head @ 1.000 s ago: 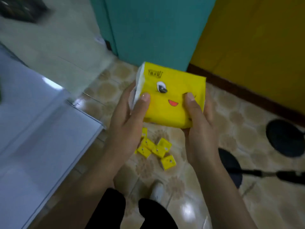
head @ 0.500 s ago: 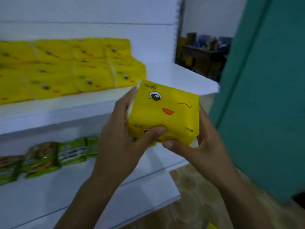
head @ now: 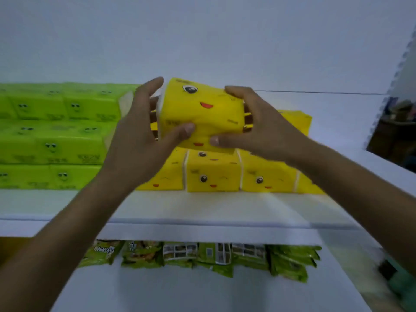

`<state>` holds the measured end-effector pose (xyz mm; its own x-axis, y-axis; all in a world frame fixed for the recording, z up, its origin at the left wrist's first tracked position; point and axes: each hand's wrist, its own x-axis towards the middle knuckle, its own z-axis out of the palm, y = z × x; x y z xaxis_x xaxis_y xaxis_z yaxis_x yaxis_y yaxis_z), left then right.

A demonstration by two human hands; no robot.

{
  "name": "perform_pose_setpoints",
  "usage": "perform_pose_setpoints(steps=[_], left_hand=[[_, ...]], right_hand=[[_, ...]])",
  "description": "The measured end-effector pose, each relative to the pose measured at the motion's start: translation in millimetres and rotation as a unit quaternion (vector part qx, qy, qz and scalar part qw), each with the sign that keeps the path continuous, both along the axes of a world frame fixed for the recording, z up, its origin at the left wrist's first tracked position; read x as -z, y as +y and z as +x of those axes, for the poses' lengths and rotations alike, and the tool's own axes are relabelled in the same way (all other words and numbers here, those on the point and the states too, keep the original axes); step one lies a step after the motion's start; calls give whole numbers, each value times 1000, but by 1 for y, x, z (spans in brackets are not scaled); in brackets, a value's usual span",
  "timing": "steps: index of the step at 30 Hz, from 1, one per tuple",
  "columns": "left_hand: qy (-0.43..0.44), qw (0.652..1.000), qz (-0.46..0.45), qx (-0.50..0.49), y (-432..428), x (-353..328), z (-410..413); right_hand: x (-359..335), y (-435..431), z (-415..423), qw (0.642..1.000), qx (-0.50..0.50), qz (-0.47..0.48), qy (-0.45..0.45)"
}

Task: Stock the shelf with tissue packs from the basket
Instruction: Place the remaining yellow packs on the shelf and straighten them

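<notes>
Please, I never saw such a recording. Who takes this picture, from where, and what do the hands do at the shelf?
There is no machine: a person wears one camera on the head, so you look down at their own bare hands. The left hand and the right hand hold one yellow tissue pack by its two sides, above yellow packs already lying on the white shelf. To the left are stacked green packs. On the shelf below lie green snack bags.

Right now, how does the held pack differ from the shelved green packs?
The held pack is yellow, unlike the green packs. The held pack is tilted, gripped by the left hand and right hand; the green packs lie stacked on the shelf. Both show cartoon faces.
</notes>
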<state>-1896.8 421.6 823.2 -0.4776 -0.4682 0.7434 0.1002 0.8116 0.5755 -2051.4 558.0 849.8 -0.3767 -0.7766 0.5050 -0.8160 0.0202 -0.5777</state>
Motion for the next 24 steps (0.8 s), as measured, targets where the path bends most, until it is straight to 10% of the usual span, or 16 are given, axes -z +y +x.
perform_pose_setpoints(steps=[11,24], left_hand=[[-265,906,-102,-313,-74,33,-31],[-319,924,-94,-189,-98,35,-42]], right_hand=[[16,-152,-48,992,-7,105,71],[39,-167,-38,971,107,162,139]])
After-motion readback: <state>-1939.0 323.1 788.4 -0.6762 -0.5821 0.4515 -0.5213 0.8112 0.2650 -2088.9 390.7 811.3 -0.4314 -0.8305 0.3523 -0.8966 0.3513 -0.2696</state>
